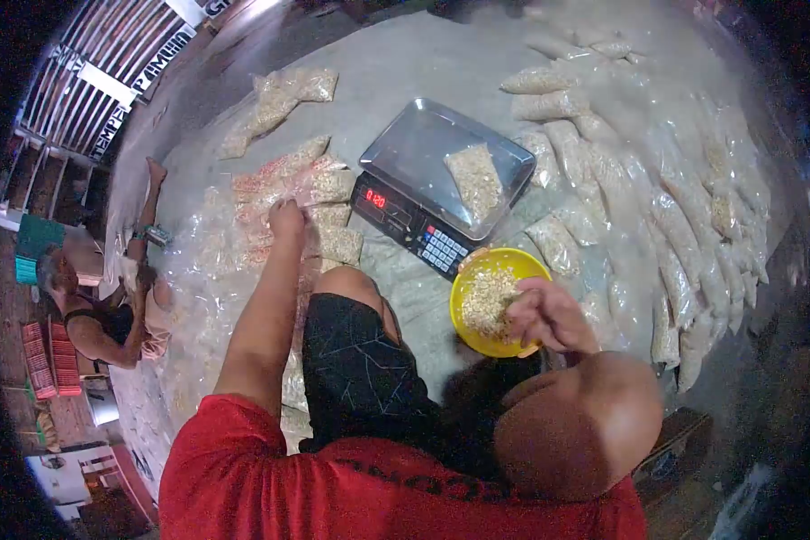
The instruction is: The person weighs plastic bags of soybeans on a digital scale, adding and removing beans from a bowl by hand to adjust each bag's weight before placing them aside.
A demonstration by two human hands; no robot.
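Observation:
My left hand is closed, its fingers pinching a clear plastic bag among filled bags with red print. The fingertips are partly hidden. My right hand hangs over the right side of a yellow bowl, fingers curled together. Small pale pieces fill much of the bowl; whether any are between my fingers is hidden. Behind the bowl stands a digital scale with a steel tray, its red display reading about 0.120. One filled clear bag lies on the tray's right part.
Many filled clear bags spread over the right side of the grey sheet. More bags lie at the back left. Another person sits at the left, near red crates and a slatted wooden structure.

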